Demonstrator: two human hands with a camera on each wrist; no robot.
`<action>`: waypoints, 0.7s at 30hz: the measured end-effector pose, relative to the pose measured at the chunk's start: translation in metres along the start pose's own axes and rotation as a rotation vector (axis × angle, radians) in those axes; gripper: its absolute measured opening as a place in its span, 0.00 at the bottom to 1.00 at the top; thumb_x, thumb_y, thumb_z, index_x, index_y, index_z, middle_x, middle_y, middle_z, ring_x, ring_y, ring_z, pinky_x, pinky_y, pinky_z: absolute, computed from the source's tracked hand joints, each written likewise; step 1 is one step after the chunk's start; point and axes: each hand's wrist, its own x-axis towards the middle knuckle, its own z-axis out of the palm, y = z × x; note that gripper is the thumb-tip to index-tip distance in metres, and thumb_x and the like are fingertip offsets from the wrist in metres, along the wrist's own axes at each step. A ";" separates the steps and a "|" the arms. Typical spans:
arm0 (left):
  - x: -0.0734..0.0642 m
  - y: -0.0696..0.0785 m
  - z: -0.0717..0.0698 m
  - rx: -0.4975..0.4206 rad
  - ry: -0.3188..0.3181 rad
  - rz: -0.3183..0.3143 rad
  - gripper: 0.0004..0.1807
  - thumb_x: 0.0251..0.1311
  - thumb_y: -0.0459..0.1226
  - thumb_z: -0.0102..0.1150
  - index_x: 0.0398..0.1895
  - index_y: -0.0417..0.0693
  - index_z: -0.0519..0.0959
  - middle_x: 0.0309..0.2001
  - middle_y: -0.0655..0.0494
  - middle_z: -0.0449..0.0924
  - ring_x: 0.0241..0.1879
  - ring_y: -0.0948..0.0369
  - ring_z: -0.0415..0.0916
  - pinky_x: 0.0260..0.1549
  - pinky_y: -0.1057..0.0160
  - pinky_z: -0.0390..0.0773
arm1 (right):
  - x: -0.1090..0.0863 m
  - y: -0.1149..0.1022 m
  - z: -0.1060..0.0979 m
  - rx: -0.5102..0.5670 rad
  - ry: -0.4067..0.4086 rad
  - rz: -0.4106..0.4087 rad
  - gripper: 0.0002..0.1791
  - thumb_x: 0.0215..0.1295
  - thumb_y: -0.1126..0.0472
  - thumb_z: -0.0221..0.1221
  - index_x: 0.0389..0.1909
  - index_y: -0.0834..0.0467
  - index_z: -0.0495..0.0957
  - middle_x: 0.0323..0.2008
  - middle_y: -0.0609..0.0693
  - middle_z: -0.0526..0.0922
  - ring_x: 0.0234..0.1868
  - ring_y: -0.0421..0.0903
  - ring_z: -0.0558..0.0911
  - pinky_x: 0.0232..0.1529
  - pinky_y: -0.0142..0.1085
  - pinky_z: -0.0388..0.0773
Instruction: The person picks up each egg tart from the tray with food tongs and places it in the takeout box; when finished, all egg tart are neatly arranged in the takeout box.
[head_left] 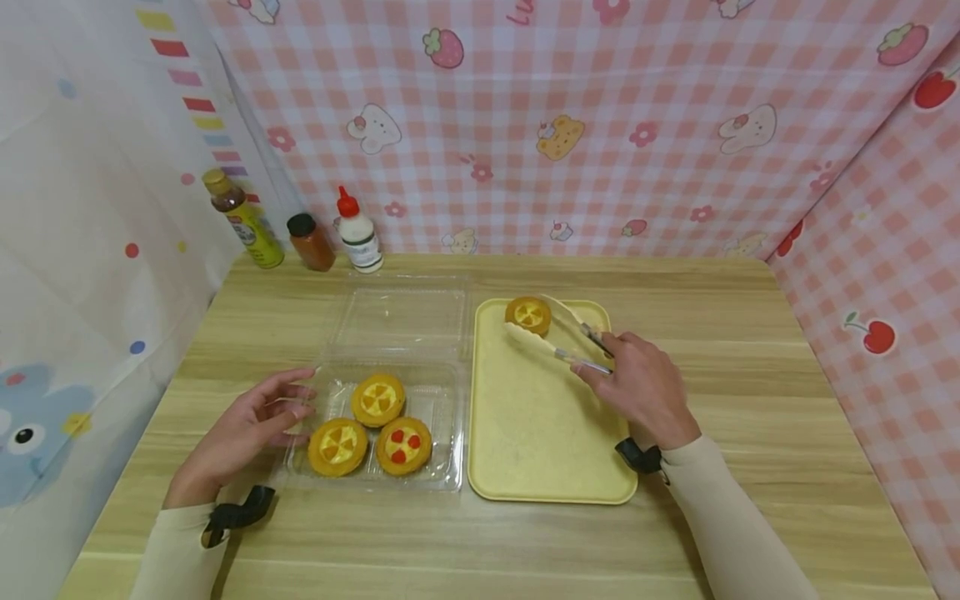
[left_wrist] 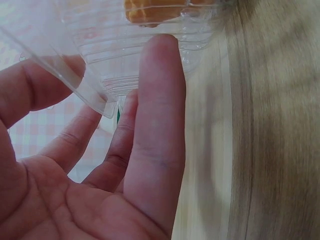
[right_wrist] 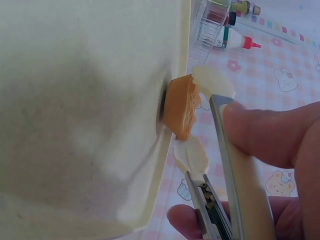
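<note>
My right hand holds a pair of tongs over the far end of a yellow tray. The cream-coloured tong tips are spread, one on either side of a tart that sits by the tray's far edge. To the left, my left hand is at the left side of a clear plastic box, fingers loosely bent. In the left wrist view, the box's corner comes between the thumb and the other fingers. Inside lie two tarts with yellow wedges and one with red pieces.
The box's clear lid lies folded back behind it. At the back left of the wooden table stand a yellow-labelled bottle, a black-capped jar and a red-tipped white bottle. A checked cloth hangs behind.
</note>
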 end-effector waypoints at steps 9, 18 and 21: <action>0.001 0.000 0.000 -0.007 -0.006 0.007 0.30 0.81 0.35 0.53 0.81 0.43 0.60 0.61 0.53 0.75 0.54 0.63 0.83 0.43 0.57 0.91 | -0.002 0.000 0.000 -0.010 0.035 -0.026 0.36 0.67 0.38 0.67 0.65 0.61 0.83 0.46 0.61 0.88 0.35 0.55 0.84 0.29 0.48 0.80; 0.002 -0.001 0.000 -0.011 -0.012 0.030 0.29 0.81 0.34 0.52 0.81 0.42 0.61 0.60 0.52 0.75 0.54 0.62 0.83 0.42 0.57 0.91 | -0.007 -0.001 -0.005 -0.012 0.052 -0.038 0.36 0.68 0.38 0.67 0.65 0.62 0.82 0.48 0.62 0.88 0.36 0.56 0.85 0.30 0.49 0.81; 0.002 -0.002 -0.001 -0.004 -0.012 0.025 0.29 0.81 0.34 0.52 0.81 0.41 0.60 0.60 0.52 0.75 0.54 0.63 0.83 0.42 0.57 0.91 | -0.009 -0.002 -0.006 -0.015 0.067 -0.053 0.36 0.68 0.38 0.67 0.64 0.63 0.82 0.47 0.61 0.88 0.35 0.54 0.84 0.29 0.48 0.80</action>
